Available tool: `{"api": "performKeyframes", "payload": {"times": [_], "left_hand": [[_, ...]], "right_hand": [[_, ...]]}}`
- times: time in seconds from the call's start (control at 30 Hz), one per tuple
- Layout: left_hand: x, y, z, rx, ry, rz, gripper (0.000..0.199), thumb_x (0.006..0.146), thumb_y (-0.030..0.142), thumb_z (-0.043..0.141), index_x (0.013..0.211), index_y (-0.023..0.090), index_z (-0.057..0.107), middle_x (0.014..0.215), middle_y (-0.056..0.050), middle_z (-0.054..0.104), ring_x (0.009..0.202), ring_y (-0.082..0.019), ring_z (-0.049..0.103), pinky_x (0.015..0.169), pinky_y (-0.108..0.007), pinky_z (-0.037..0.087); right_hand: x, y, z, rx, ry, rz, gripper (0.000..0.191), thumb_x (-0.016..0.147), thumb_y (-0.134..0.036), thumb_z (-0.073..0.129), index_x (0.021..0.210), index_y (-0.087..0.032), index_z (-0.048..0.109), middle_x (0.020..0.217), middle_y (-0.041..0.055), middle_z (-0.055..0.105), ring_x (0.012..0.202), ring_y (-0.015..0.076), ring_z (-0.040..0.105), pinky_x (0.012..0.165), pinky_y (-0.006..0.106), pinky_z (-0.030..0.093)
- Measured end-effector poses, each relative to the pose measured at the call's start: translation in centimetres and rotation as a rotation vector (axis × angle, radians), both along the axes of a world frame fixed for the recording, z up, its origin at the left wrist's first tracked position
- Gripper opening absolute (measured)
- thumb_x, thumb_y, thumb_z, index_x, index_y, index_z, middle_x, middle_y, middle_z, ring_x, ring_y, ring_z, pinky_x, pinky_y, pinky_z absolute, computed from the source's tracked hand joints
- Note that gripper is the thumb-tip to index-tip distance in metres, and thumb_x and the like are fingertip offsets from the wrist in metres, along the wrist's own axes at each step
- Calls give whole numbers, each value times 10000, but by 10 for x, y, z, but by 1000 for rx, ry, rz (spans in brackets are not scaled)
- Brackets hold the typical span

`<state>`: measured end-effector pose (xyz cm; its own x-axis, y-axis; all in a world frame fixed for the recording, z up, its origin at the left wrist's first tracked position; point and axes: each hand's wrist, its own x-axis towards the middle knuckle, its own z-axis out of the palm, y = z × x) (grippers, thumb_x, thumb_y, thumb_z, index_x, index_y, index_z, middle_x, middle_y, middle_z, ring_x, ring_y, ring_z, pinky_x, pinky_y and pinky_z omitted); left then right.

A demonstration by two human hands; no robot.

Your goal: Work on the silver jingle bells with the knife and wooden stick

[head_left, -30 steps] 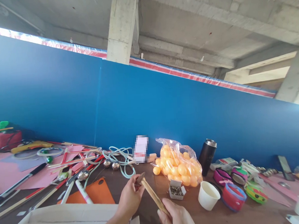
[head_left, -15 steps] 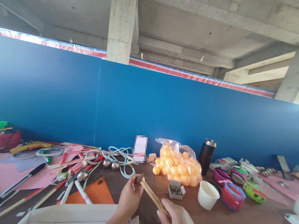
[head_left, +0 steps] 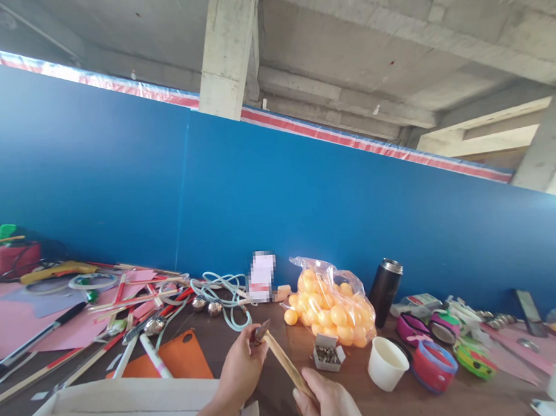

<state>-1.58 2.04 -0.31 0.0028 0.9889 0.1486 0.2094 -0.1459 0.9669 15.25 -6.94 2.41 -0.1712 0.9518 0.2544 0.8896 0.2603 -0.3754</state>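
My left hand (head_left: pixel 243 367) is closed round a small dark, pointed piece (head_left: pixel 262 330) at the bottom centre; what exactly it is cannot be made out. A light wooden stick (head_left: pixel 286 365) runs from beside that piece down to the right. My right hand (head_left: pixel 331 400) has its fingers closed on the lower end of the stick. Just beyond my right hand stands a small open box (head_left: pixel 328 354) of small metal bits. Behind it lies a clear bag of orange balls (head_left: pixel 334 311). White board (head_left: pixel 139 408) lies under and left of my left forearm.
To the right are a white paper cup (head_left: pixel 387 364), a black bottle (head_left: pixel 385 294) and coloured straps (head_left: pixel 433 365). Leftward lie an orange sheet (head_left: pixel 186 358), pale blue cord (head_left: pixel 230 311), sticks and pink paper (head_left: pixel 73 333). A blue partition (head_left: pixel 281 195) rises behind the table.
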Motion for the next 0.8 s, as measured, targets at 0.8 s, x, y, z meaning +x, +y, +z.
{"api": "performKeyframes", "payload": {"times": [0.8], "left_hand": [[-1, -6, 11, -19, 135, -2, 347, 750, 307, 502, 1067, 173, 549, 737, -9, 655, 680, -131, 609, 673, -211, 418]], "right_hand": [[-3, -1, 2, -44, -19, -22, 183, 846, -347, 349, 717, -222, 381, 603, 1, 541, 550, 163, 554, 507, 207, 337]]}}
